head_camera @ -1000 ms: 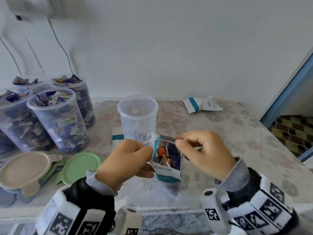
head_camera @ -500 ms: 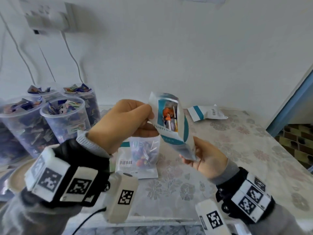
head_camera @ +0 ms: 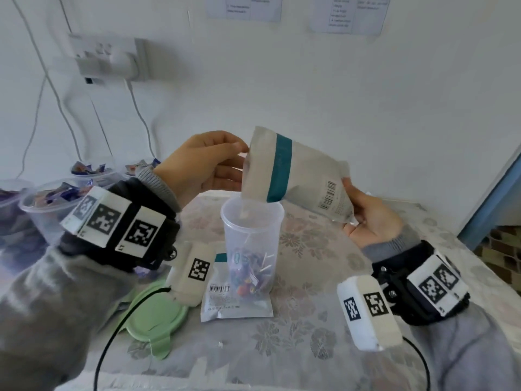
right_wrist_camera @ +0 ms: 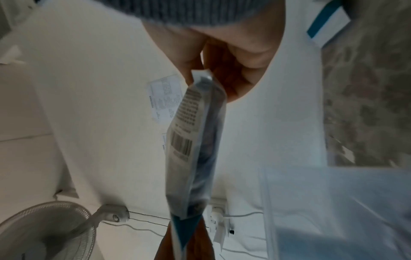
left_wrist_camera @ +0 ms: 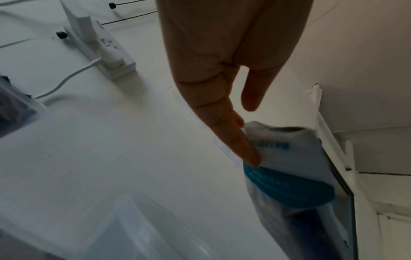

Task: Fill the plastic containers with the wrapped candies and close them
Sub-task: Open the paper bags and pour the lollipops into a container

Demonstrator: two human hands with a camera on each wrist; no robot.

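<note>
candy bag [head_camera: 296,176]: it is in the air between the two hands, tilted, its open mouth turned down just above the rim of the clear container [head_camera: 251,238]; the barcode side faces the head camera
clear container: it stands upright on the flowered table [head_camera: 324,348], below the bag mouth and lower than both hands; some wrapped candies [head_camera: 248,277] lie at its bottom
second bag [head_camera: 225,300]: it lies flat on the table, partly behind the container, touching or almost touching its base
change from half a second ago: then the bag was upright with its window side to the camera and its mouth up; now it is turned over, mouth down over the container, and the barcode side shows; the left hand was level with the bag top and is so now too, the right hand has gone from under the bag to its raised sealed end
left hand [head_camera: 203,165]: thumb and forefinger pinch the edge of the bag mouth; in the left wrist view one finger [left_wrist_camera: 242,146] presses along the bag, another stands free of it
right hand [head_camera: 372,218]: it holds the sealed bottom end of the bag; fingers are behind the bag, palm to the camera
filled containers [head_camera: 48,210]: at the far left, lidless, full of candies, well apart from the hands
green lid [head_camera: 152,314]: flat on the table, left of the second bag
</note>
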